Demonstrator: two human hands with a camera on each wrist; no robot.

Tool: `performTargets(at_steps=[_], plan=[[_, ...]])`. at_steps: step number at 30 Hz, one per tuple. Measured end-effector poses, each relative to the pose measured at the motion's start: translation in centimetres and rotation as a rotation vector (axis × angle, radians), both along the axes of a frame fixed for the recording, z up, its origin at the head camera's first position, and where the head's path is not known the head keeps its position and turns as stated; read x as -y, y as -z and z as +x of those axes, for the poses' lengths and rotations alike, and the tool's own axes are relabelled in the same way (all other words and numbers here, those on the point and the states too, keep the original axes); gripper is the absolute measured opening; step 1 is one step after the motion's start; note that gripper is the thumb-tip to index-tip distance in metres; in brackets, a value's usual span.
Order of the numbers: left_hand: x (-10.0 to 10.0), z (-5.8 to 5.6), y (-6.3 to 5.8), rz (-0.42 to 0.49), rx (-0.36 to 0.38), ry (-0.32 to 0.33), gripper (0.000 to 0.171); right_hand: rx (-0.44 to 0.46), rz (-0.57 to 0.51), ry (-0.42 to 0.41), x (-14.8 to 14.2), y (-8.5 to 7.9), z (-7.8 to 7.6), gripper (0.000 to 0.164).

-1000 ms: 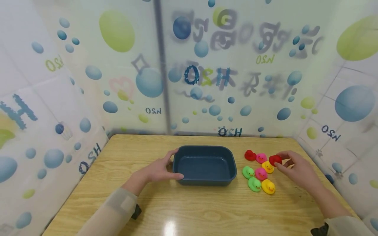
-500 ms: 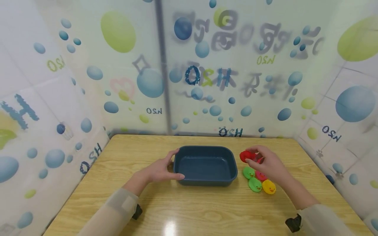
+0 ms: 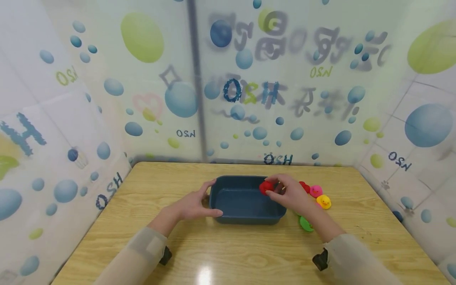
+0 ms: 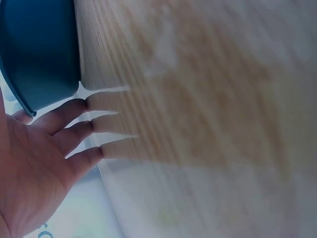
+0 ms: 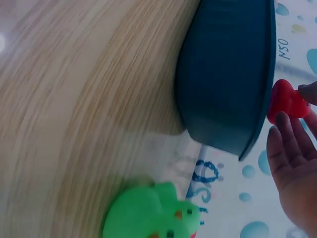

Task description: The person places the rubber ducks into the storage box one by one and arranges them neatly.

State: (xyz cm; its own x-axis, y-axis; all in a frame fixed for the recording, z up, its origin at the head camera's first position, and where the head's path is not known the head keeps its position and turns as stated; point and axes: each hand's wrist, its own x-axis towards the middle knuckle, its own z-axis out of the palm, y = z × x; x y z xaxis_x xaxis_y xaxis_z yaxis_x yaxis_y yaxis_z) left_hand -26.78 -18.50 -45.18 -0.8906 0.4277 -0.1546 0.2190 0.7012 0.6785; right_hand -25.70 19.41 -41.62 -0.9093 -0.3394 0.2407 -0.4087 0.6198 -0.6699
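In the head view my right hand (image 3: 290,194) pinches a red rubber duck (image 3: 266,187) above the right part of a dark blue rectangular basin (image 3: 247,220). The right wrist view has the red duck (image 5: 287,101) between thumb and fingers, just above the rim. My left hand (image 3: 194,204) rests against the basin's left end, thumb towards the front corner and index finger at the back one. Its other fingers extend loosely below the rim in the left wrist view, beside the basin wall (image 4: 42,54).
Right of the basin, a second red duck (image 3: 304,187), a pink duck (image 3: 316,191), a yellow duck (image 3: 323,202) and a green duck (image 3: 306,223) sit on the wooden table (image 3: 228,253). My right forearm hides others. A patterned curtain (image 3: 249,130) stands behind.
My right hand has carried the red duck leftwards from the duck group to over the basin. My left hand has stayed at the basin's left end.
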Motion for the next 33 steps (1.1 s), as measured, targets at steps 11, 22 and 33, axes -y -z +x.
performTargets(at_steps=[11, 22, 33], plan=[[-0.1, -0.2, 0.1, 0.014, 0.016, -0.002, 0.12, 0.06, -0.009, -0.08, 4.8, 1.2, -1.6, 0.037], [0.0, -0.3, 0.1, 0.004, 0.015, 0.003, 0.118, 0.146, -0.011, -0.053, 8.8, 2.1, -3.0, 0.036], [0.1, -0.4, 0.2, 0.0, 0.017, 0.001, 0.117, 0.221, 0.044, -0.081, 11.3, 3.5, -4.4, 0.033]])
